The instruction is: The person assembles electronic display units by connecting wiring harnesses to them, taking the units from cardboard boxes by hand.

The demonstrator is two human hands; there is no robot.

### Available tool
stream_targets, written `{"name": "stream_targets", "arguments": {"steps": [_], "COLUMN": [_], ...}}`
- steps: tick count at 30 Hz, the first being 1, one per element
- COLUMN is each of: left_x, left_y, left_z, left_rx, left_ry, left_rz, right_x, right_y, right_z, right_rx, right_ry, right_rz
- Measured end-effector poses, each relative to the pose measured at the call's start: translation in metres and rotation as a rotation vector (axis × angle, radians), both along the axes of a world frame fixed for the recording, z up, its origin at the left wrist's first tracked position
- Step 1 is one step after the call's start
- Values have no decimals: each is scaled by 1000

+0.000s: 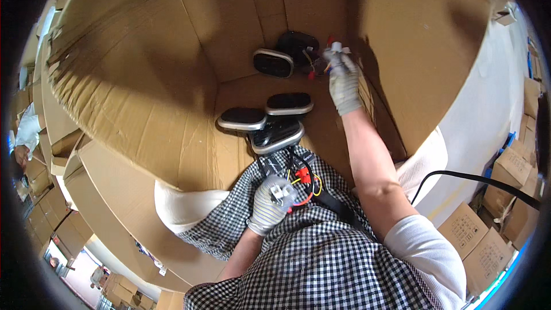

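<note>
Both my hands wear pale striped gloves. In front of my body, my left hand (271,204) is closed around a bundle of white wire connectors (279,192); red, yellow and black wires (313,181) and a red connector (303,175) lie beside it. My right hand (344,83) reaches deep into a large cardboard box (425,40), closed on another white wire connector (336,47) with coloured wires. Several black rounded units with silver rims lie in the box: a near one (278,136), two just behind (241,118), and more at the far end (274,63) by my right hand.
The box's tall walls rise on the left, right and far side. A black cable (482,177) arcs in from the right. Stacked cartons (476,241) stand at the lower right, with more cartons (123,290) at the lower left. Other people (27,135) are off to the left.
</note>
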State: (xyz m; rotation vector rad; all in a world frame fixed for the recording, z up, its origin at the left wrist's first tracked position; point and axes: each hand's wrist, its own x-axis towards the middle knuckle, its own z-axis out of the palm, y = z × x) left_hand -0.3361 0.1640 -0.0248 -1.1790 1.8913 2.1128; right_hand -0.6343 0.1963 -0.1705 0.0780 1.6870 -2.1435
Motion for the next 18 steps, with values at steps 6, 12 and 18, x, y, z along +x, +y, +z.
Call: {"name": "stream_targets", "arguments": {"steps": [6,12,18], "left_x": [5,-1,5], "left_y": [1,-3,-3], "left_z": [-13,-3,-26], "left_rx": [-42,18,-131], "left_ry": [197,420,429], "left_rz": [436,195,224], "right_x": [106,160,146], "right_y": [17,66,93], "right_z": [113,175,197], "right_rx": [256,-12,73], "right_ry": [804,436,-227], "right_rz": [709,1006,799]}}
